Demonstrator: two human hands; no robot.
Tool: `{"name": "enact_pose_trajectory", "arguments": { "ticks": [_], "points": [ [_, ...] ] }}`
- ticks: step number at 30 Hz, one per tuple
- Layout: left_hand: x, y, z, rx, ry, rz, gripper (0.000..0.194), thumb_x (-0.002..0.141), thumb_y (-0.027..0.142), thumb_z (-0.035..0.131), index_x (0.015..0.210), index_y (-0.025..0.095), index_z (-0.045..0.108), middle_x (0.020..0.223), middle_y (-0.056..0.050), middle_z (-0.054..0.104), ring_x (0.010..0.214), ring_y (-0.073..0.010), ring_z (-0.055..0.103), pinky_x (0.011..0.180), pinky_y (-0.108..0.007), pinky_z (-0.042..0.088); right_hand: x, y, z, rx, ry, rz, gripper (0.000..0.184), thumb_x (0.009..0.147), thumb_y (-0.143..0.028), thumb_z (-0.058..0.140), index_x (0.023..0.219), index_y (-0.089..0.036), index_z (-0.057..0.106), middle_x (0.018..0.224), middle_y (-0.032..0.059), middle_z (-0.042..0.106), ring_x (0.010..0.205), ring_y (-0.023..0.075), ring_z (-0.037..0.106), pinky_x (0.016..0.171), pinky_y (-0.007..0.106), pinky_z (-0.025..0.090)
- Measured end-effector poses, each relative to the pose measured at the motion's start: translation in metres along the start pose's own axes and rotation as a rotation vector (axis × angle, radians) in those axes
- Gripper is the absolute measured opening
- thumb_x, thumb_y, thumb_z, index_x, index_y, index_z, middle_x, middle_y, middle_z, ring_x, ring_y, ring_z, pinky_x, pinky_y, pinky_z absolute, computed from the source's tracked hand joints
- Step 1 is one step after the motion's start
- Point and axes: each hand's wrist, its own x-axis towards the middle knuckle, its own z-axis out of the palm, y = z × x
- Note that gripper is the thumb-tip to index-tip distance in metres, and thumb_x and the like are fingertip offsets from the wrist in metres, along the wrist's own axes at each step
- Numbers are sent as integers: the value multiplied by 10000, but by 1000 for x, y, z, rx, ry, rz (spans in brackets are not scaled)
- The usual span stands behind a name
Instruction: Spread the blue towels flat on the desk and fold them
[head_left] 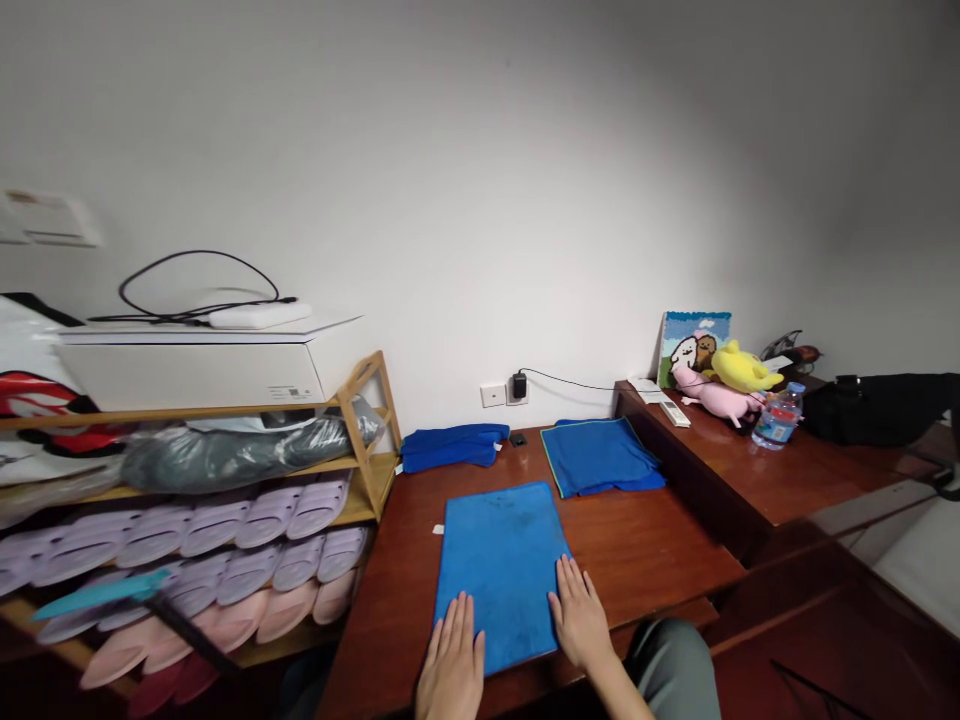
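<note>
In the head view, the person's two hands lie flat, fingers straight and held fairly close together, neither gripping anything. The left hand (456, 660) rests on the near left corner of one spread blue cloth (502, 560); the right hand (583, 620) rests at its right edge, toward the near end. That cloth lies on the middle of one reddish-brown desk (637, 565). Behind it are two more blue groups: one folded bundle (454, 447) at the left and one flat pile (600, 458) at the right; how many cloths each contains cannot be told. On the wall are two socket plates, with one black plug (519, 384) in the right one. The raised surface at right bears two plush toys, one pink (716, 398) and one yellow (742, 368), one bottle (777, 420) and one remote (675, 413). One rack (360, 440) stands left.
</note>
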Motion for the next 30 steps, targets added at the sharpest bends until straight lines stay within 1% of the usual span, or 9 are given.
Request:
{"name": "enact_pose_trajectory", "arguments": {
  "ticks": [3,5,10,13,15,18,23,27,30],
  "points": [
    [-8,-14,-5,-20,21,-32,625,1057,373,321,1660,217,371,1644,-118,514,1521,-304,502,1253,-566,449,6,4,-1,-2,37,8,630,1110,-469,288,1668,-201,406,1724,42,313,1622,269,273,1335,489,253],
    [9,-17,-14,-34,38,-18,626,1061,386,332,1666,227,354,1657,-108,499,1532,-299,487,1259,-562,443,22,-2,-8,-1,65,-8,632,1118,-458,263,1668,-180,404,1726,50,321,1626,262,265,1337,476,251],
    [123,-4,-26,-82,30,79,587,1079,361,307,1616,173,450,1669,-121,490,1563,-276,441,1290,-519,396,105,-54,-24,29,66,-134,610,1120,-375,256,1654,-133,421,1729,89,337,1629,242,265,1341,437,219],
    [189,5,-10,-98,-89,91,567,1057,295,316,1571,181,526,1647,-124,521,1558,-272,451,1296,-517,372,154,-82,-15,44,-5,-193,592,1100,-321,308,1651,-141,429,1717,95,374,1625,234,281,1336,426,224],
    [211,3,5,-99,-150,88,565,1040,284,338,1556,193,549,1633,-117,540,1543,-265,473,1290,-508,377,175,-85,-4,37,-64,-222,595,1094,-323,334,1655,-145,420,1713,100,379,1621,230,290,1336,428,221],
    [215,-11,26,-92,-168,54,582,1044,357,344,1564,183,538,1630,-130,539,1537,-287,483,1284,-542,376,189,-63,9,24,-80,-228,613,1108,-400,324,1675,-172,377,1729,86,338,1629,226,268,1342,446,187],
    [204,-50,42,-43,-103,-103,665,1034,454,316,1591,135,491,1667,-157,477,1568,-307,433,1303,-568,329,194,-15,8,-4,-46,-70,626,1120,-393,238,1695,-157,315,1747,79,279,1641,208,222,1344,438,156],
    [208,-70,31,-28,-117,-119,684,1029,455,290,1565,99,521,1630,-177,523,1543,-307,472,1289,-549,361,194,-12,-8,-19,-61,-54,630,1113,-370,261,1682,-112,337,1742,101,293,1641,222,222,1341,430,179],
    [190,-63,15,-37,-85,-34,674,1047,459,289,1551,88,538,1615,-169,548,1535,-294,483,1291,-515,379,171,-27,-15,22,-20,-115,626,1123,-381,248,1679,-110,345,1746,97,286,1644,235,211,1350,444,161]
  ]
}}
